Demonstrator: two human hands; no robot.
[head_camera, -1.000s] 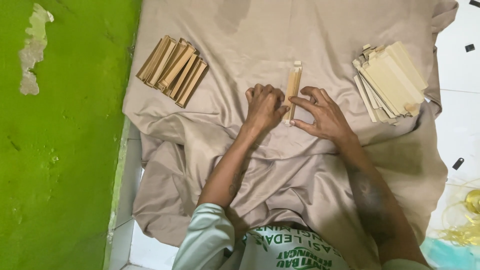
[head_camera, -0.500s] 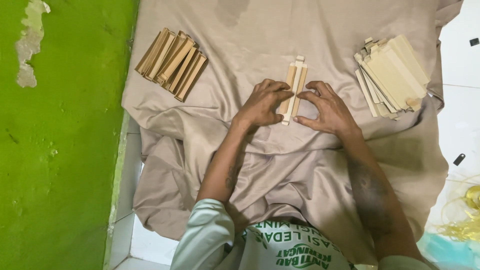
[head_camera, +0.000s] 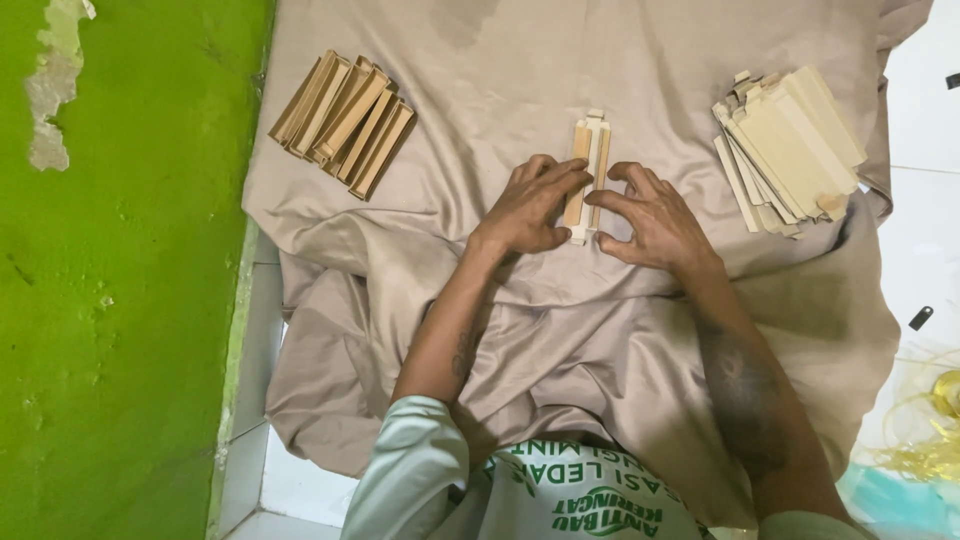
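Starting at the far left, a green wall (head_camera: 120, 300) borders a beige cloth (head_camera: 500, 90) spread over the floor. On the cloth's upper left lies a stack of folded tan cardboard pieces (head_camera: 343, 122). At the centre, the left hand (head_camera: 527, 208) and the right hand (head_camera: 655, 220) press spread fingers against either side of a narrow folded cardboard strip (head_camera: 588, 170), pinching it flat on the cloth rather than lifting it. Farther right sits a pile of pale flat cardboard blanks (head_camera: 785, 145).
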